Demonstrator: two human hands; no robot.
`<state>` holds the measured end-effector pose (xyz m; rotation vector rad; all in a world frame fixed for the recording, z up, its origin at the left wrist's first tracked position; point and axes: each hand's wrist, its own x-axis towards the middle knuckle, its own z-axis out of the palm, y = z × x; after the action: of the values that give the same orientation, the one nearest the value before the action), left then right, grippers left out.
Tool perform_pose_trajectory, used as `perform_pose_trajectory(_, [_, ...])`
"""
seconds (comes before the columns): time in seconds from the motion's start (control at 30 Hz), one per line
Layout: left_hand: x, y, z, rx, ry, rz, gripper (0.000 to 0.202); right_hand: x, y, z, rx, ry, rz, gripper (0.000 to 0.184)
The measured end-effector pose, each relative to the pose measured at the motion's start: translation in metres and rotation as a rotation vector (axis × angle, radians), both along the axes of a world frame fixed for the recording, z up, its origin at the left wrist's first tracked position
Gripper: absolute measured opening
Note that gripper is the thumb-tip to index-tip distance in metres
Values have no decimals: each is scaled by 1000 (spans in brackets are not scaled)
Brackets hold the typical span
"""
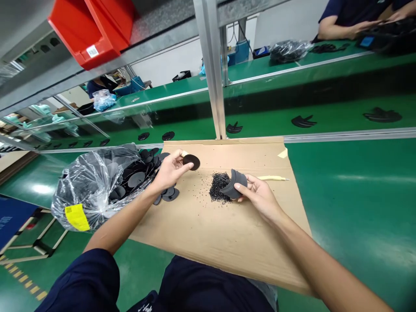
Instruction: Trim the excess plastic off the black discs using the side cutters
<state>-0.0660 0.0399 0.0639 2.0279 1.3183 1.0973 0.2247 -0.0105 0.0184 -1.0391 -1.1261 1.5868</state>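
Note:
My left hand (170,170) pinches a round black disc (191,161) between thumb and fingers, just above the cardboard sheet (211,225). My right hand (256,195) grips a stack of dark curved discs (235,184), tilted over a small heap of black crumbs (218,187). A clear plastic bag (97,184) full of the same black discs lies open at my left, with several discs (167,195) spilled under my left wrist.
A pale pointed tool (272,178) lies on the cardboard beyond my right hand. Black parts (303,121) ride the green conveyor behind a metal post (212,69). Red bins (94,30) sit overhead. Another person's arms (351,28) work at the far right.

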Motion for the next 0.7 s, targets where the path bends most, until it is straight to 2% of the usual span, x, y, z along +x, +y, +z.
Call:
perform_pose_trajectory(0.03, [14,-7,-3,-16,-163,-22,35,0,-1,0,-5,-3,-2,49])
perform_pose_trajectory(0.1, [41,-20,-10,-77,-360,-48,45,-2,-2,0,-10,-1,-4,49])
perform_pose_trajectory(0.17, [62,-29,-17,-118,-428,-80,51,-2,-3,0,-8,10,0,49])
perform_pose_trajectory(0.23, [74,-34,-25,-119,-414,-122,45,-3,-5,2,-7,16,14,49])
perform_pose_trajectory(0.37, [79,-41,-46,-95,-317,-96,30,-3,-9,6,-11,-5,20,50])
perform_pose_trajectory(0.47, [76,-43,-58,-112,-306,-68,27,-3,-13,10,22,-62,-34,48])
perform_pose_trajectory(0.57, [75,-43,-59,-118,-457,-29,32,-4,-17,13,81,-142,-92,41])
perform_pose_trajectory(0.63, [75,-44,-56,-144,-561,-16,39,-5,-19,14,73,-172,-77,39])
perform_pose_trajectory(0.7, [77,-47,-55,-206,-582,-46,42,-7,-20,13,41,-188,-24,40])
